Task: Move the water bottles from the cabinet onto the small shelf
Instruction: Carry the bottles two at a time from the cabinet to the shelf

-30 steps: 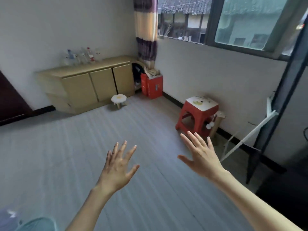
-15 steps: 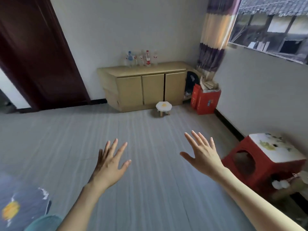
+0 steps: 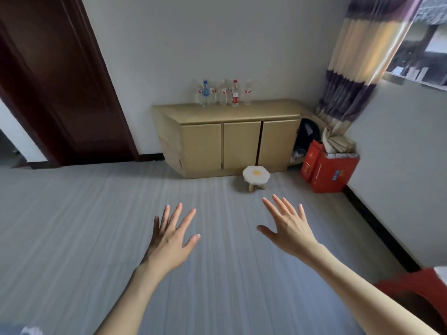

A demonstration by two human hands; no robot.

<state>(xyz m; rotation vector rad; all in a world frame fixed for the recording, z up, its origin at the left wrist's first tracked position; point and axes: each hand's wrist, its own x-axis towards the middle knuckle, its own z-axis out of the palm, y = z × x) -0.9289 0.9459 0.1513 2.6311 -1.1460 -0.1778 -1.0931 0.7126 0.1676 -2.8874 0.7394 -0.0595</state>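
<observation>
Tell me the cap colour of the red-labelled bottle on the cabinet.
Red, seen in the head view: red-labelled bottle on the cabinet.

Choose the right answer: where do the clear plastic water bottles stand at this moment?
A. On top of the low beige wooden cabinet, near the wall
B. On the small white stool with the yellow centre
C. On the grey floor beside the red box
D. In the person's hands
A: the clear plastic water bottles stand upright in a cluster on top of the low beige wooden cabinet, against the wall; both hands are empty.

Tan cabinet (image 3: 227,131); clear water bottles (image 3: 222,93), caps blue and red; white stool (image 3: 256,175), yellow centre; red boxes (image 3: 326,170); purple-and-cream striped curtain (image 3: 358,56); grey floor (image 3: 72,226).
</observation>
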